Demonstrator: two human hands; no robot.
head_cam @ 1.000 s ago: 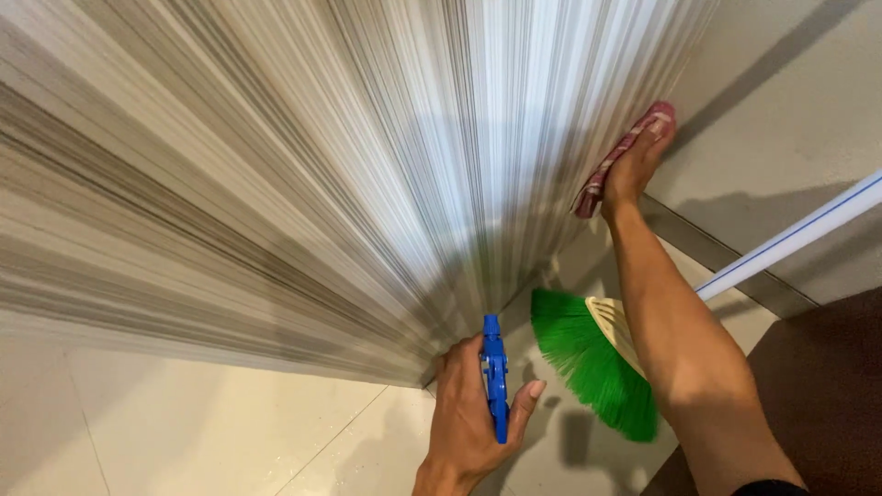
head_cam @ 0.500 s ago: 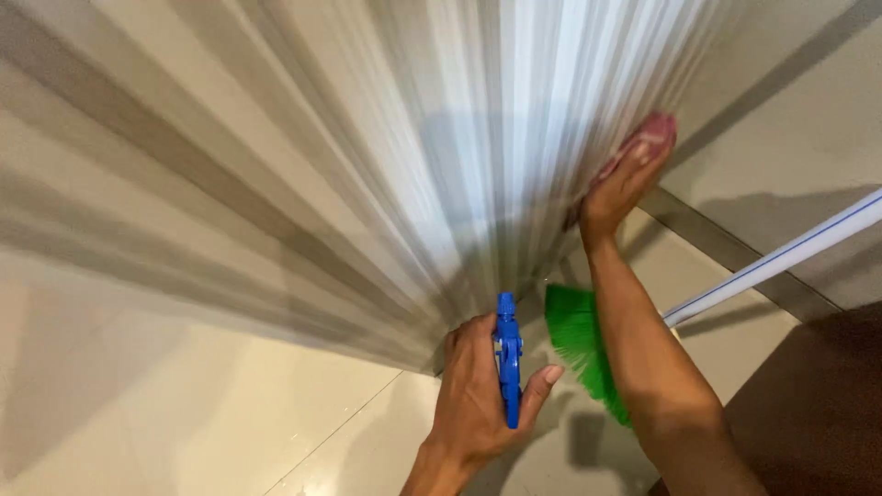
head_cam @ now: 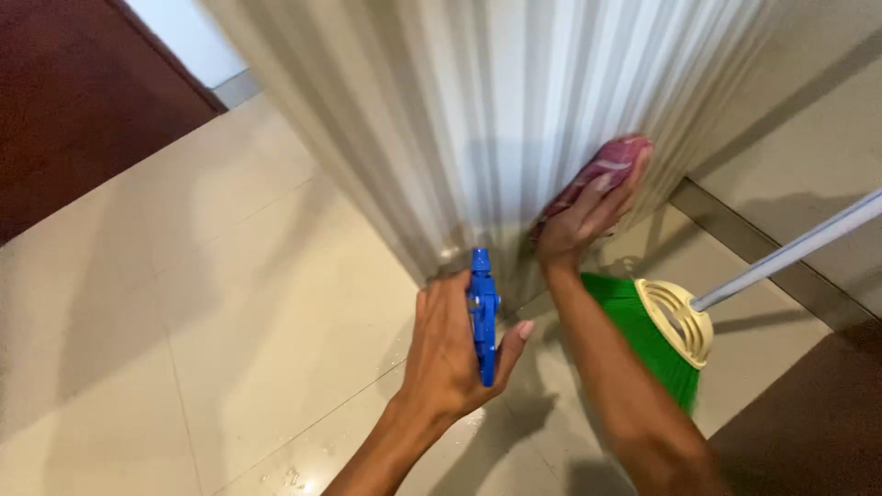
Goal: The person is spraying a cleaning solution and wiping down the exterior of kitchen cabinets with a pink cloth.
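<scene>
Head cam, looking down at floor w/ ribbed white panel (head_cam: pixel 514 119) rising up centre frame; panel surface streaked by motion blur, detail soft.

Left hand (head_cam: pixel 450 354): wrapped round blue sprayer (head_cam: pixel 482 317), fingers curled on far side, thumb on near side, tip showing right of the blue part. Sprayer head upright, nozzle end up, close to base of panel. Bottle body hidden by palm, can't tell shape.

Right hand (head_cam: pixel 579 220): flat, fingers together and extended, pressing a reddish-pink cloth (head_cam: pixel 602 174) against the panel face. Cloth sits between palm and panel, upper end sticking out past fingertips. Forearm runs down to lower right, crossing in front of broom.

Broom (head_cam: pixel 643 331): green bristles, cream cap, pale handle (head_cam: pixel 790 253) angling up to right edge. Bristles on floor just behind right forearm, near panel base, right of sprayer.

Floor (head_cam: pixel 230 303): cream tiles, glossy; small water drops nr bottom centre by left wrist. Dark red-brown surface (head_cam: pixel 73 101) top left; another dark patch bottom right corner. Grey strip (head_cam: pixel 763 248) runs along foot of beige wall (head_cam: pixel 808 129) at right, under broom handle.

Hands apart, sprayer lower left of cloth. Shadows of both arms fall on panel and floor.
</scene>
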